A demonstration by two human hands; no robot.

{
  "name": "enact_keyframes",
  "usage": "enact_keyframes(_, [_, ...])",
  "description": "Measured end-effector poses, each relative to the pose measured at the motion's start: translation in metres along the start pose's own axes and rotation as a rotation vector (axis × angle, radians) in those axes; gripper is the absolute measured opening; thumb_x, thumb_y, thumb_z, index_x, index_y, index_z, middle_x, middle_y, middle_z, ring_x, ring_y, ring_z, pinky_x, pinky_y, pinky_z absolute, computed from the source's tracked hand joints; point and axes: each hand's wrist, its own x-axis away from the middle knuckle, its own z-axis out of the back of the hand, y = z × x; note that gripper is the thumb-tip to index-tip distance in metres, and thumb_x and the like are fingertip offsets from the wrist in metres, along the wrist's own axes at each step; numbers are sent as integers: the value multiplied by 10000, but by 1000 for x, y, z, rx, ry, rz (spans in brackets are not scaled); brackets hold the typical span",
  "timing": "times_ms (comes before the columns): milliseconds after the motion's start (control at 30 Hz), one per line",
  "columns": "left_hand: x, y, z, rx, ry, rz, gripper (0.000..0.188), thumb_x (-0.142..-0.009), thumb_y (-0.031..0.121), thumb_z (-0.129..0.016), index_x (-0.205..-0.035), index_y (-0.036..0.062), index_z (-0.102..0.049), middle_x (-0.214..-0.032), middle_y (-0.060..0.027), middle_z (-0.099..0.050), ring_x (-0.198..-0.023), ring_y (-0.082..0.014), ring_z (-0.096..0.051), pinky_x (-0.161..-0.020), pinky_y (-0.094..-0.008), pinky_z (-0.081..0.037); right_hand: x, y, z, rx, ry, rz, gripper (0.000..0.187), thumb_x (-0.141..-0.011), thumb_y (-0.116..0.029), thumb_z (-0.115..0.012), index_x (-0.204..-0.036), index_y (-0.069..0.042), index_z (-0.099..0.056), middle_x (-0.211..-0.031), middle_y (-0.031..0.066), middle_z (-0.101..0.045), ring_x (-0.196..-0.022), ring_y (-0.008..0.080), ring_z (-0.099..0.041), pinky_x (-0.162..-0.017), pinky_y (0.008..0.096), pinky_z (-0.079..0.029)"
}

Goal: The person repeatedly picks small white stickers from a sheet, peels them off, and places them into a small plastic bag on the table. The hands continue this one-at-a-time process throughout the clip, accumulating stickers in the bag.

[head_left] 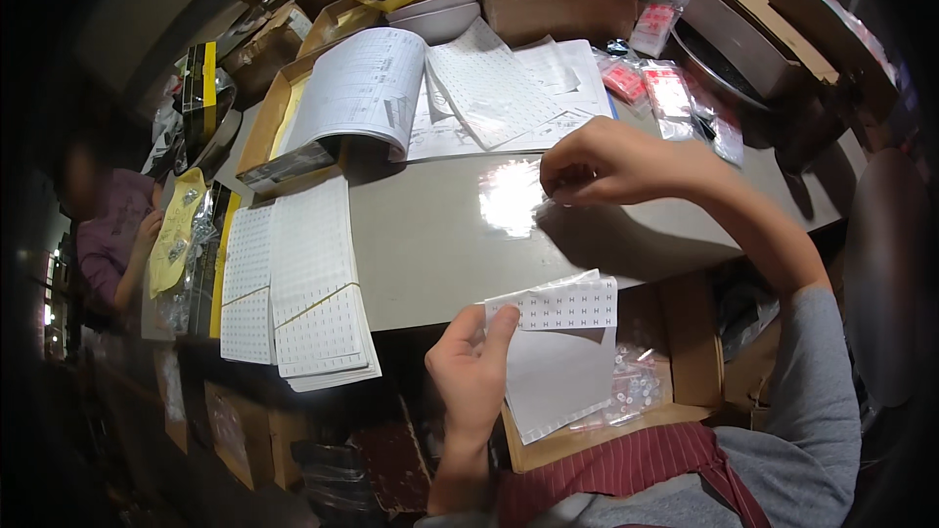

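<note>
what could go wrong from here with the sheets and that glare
The printed sheet could slip, as the left hand pinches it only near one edge. Strong glare could hide small details beside the right hand. The larger banded stack might slide if bumped, since it overhangs the table.

Bare left hand (468,364), bodyward of the grey flat tabletop's (421,244) near edge: thumb pressed toward curled fingers. Bare right hand (608,166), over the tabletop: fingers curled downward, grey-sleeved right arm (814,362) bent.
</note>
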Motion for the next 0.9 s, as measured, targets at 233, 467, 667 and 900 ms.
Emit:
enact_keyframes(233, [-1,2,5,-80,-58,-7,185,-969,85,-739,-1056,-77,-722,-809,-13,-695,-721,-24,-548,-613,-196,-460,-11,-6,-2,337,-26,-227,283,-830,-207,-762,-918,47,-670,-806,221,-682,-780,399,-669,-735,466,-518])
enact_keyframes(467, [-3,1,2,-59,-34,-19,139,-955,60,-739,-927,-70,-700,-739,74,-569,-652,15,-427,-557,-177,-299,1,-19,15,365,-87,-273,306,-833,-222,-799,-924,28,-647,-803,202,-684,-781,390,-672,-719,449,-513])
enact_keyframes(667, [-2,3,2,-22,-43,-19,149,-960,71,-740,-953,-73,-704,-748,52,-606,-666,4,-463,-577,-177,-348,-5,-13,1,172,-139,-61,158,-828,-17,-655,-968,23,-594,-840,182,-655,-790,373,-652,-729,442,-504])
enact_keyframes(900, [-1,1,3,-52,-39,-20,140,-963,70,-736,-950,-66,-706,-748,53,-606,-663,8,-460,-569,-182,-336,9,-9,-39,704,157,178,172,-846,-49,-651,-977,4,-553,-921,159,-642,-940,339,-627,-831,431,-535])
